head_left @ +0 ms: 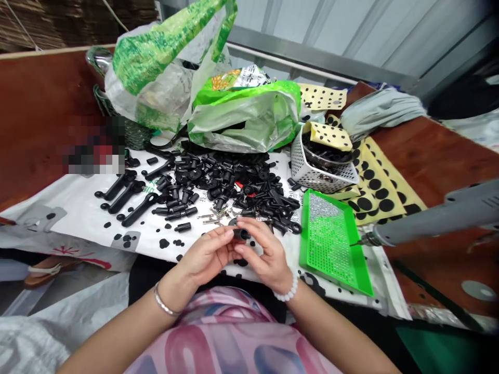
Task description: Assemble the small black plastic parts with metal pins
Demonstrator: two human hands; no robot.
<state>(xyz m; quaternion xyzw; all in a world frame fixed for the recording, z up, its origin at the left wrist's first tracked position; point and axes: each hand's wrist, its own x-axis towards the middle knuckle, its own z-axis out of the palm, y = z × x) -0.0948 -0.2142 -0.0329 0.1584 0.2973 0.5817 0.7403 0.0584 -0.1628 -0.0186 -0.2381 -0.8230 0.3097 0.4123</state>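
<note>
Between my two hands is a small black cylindrical plastic part (240, 234), held above the near edge of the white-covered table. My left hand (208, 252) closes its thumb and fingers on the part's left end. From the other side, the fingertips of my right hand (268, 254) grip its right end, where a dark opening shows. Just beyond my fingers lies a heap of black plastic parts (218, 179), with a few metal clips (212, 217) at its front. Several black handle-shaped pieces (123, 197) are laid side by side to the left.
A green tray (370, 283) of small silvery pieces sits at right, with a grey electric screwdriver (429, 221) reaching over its edge. Behind it are a white basket (298, 161) and yellow sheets of black dots (384, 182). Green-and-white plastic bags (245, 119) stand at the back.
</note>
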